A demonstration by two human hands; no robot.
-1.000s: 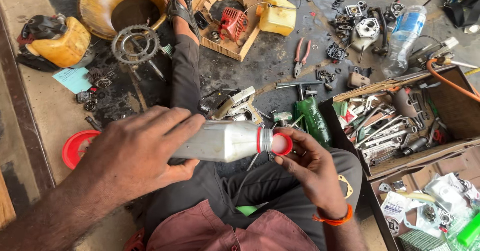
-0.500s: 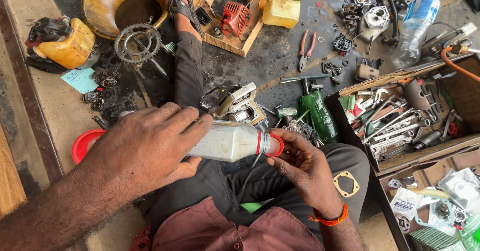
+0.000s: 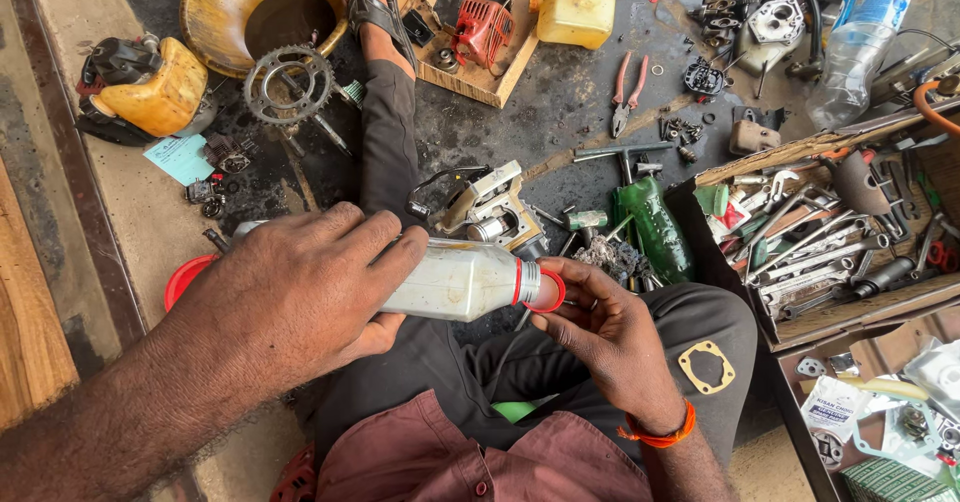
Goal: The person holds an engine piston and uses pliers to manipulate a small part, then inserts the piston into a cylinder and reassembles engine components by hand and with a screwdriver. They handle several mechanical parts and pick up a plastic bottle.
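We have our left hand (image 3: 300,292) clenched around the body of a pale plastic bottle (image 3: 455,280), which lies nearly level across our lap, neck pointing toward three o'clock. Our right hand (image 3: 610,337) meets it there, with the fingers (image 3: 575,277) closed on the red cap (image 3: 548,290); the cap sits on the neck against a red ring, so we judge the bottle not yet opened, or only just being loosened, and whatever it holds, a cloudy whitish fill showing through the wall, is all inside. We cannot tell whether the cap is part-way turned. Just beyond the bottle, at twelve o'clock from the grip, a small engine part (image 3: 487,212) lies on the dirty floor (image 3: 560,112) beside our outstretched leg (image 3: 388,132). At one o'clock lies a green bottle (image 3: 655,227), and farther out red-handled pliers (image 3: 628,87). At three o'clock an open wooden box of spanners (image 3: 830,252) stands near our knee. At eleven o'clock, well apart, rest a chain sprocket (image 3: 290,84), a yellow tank (image 3: 165,92) and a brass funnel-shaped bowl (image 3: 215,2). A red lid (image 3: 185,277) shows at nine o'clock, partly hidden by our left wrist.
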